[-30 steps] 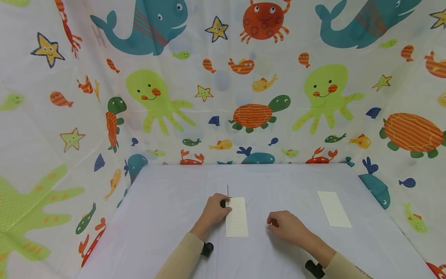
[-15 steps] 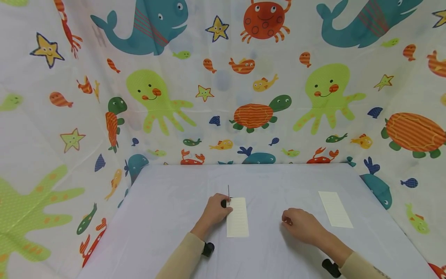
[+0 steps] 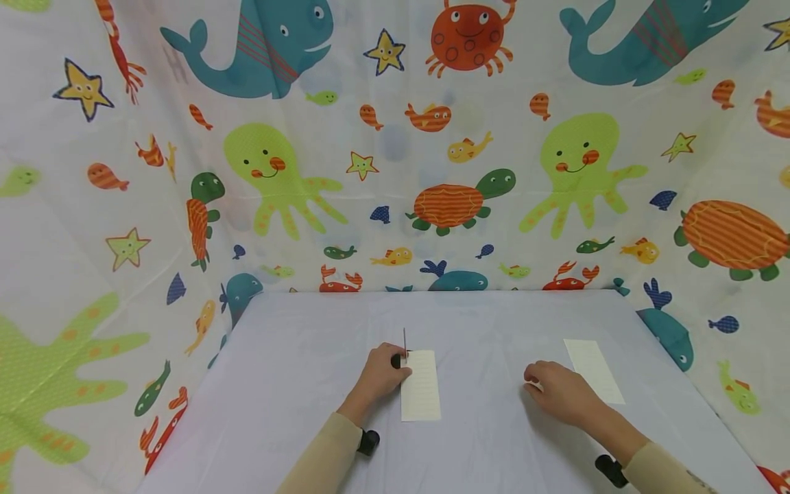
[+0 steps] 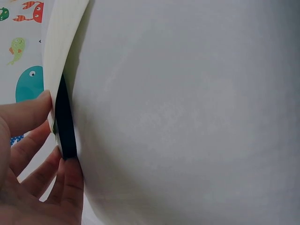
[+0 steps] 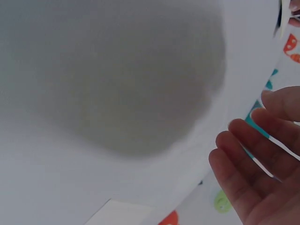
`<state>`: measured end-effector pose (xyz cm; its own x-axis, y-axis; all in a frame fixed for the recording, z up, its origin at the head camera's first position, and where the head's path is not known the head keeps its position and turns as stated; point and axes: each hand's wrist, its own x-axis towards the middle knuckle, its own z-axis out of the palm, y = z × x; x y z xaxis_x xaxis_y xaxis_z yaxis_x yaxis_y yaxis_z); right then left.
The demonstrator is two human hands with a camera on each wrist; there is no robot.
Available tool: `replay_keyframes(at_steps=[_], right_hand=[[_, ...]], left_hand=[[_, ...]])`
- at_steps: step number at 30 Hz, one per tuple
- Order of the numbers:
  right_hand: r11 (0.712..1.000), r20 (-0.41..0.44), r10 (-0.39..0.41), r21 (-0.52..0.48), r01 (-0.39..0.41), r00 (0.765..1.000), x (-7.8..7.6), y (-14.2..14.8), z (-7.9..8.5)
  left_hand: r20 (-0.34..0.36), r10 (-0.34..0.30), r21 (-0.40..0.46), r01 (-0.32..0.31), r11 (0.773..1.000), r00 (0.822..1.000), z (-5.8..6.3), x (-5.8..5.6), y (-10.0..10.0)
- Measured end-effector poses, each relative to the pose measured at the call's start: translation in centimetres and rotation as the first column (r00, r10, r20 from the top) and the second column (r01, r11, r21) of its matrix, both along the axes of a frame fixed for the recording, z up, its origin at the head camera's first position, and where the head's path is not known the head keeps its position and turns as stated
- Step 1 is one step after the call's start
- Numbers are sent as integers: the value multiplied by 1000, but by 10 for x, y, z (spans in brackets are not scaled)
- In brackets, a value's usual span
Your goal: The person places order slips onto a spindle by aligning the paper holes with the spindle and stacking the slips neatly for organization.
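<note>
My left hand (image 3: pixel 379 374) holds the upper left edge of a cream, faintly lined paper slip (image 3: pixel 422 394). With it my fingers hold a small black object (image 3: pixel 396 360), seen in the left wrist view as a flat dark strip (image 4: pixel 65 119) against the paper; its kind cannot be made out. A thin dark upright line (image 3: pixel 404 337) rises by the fingertips. My right hand (image 3: pixel 563 391) hovers above the table with loosely bent fingers and nothing in them. In the right wrist view its fingers (image 5: pixel 241 154) are apart from any object. A second cream slip (image 3: pixel 595 371) lies just beyond it.
A white cloth covers the table (image 3: pixel 296 350). Behind and on both sides hangs a white curtain (image 3: pixel 395 226) printed with sea animals. Black camera mounts (image 3: pixel 368 442) sit at both wrists.
My right hand has moved to the right, away from the held slip and closer to the second slip, and its fingers have loosened. The left hand has stayed in place.
</note>
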<state>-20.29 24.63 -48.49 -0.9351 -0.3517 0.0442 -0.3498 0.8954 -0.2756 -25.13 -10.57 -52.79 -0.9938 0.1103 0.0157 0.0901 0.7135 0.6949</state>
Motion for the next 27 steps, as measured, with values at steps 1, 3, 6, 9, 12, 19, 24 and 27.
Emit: replay_keyframes(at_steps=[1, 3, 6, 9, 12, 19, 24, 27], right_hand=[[1000, -10, -2, 0, 2, 1000, -1, 3, 0], [1000, -22, -12, 4, 12, 1000, -3, 8, 0], [999, -22, -32, 3, 32, 999, -6, 17, -1], [998, -21, -57, 6, 57, 998, -10, 26, -4], [998, -22, -69, 7, 69, 997, -14, 37, -8], [995, -14, -97, -5, 97, 995, -18, 57, -11], [993, -22, -120, -6, 120, 992, -21, 69, -9], [989, -20, -146, -6, 146, 989, -23, 77, -9]], left_hand=[[3, 0, 1, 0, 1000, 1000, 0, 0, 0], [7, 0, 4, 0, 1000, 1000, 0, 0, 0], [10, 1, 7, -1, 1000, 1000, 0, 1, 0], [4, 1, 9, -1, 1000, 1000, 0, 1, -1], [4, 4, 6, -4, 1000, 1000, -1, 1, -1], [-3, 0, -5, 0, 1000, 1000, 0, 1, 0], [3, 4, 5, -4, 1000, 1000, 1, 1, 1], [-1, 3, 2, -3, 1000, 1000, 2, 1, 1]])
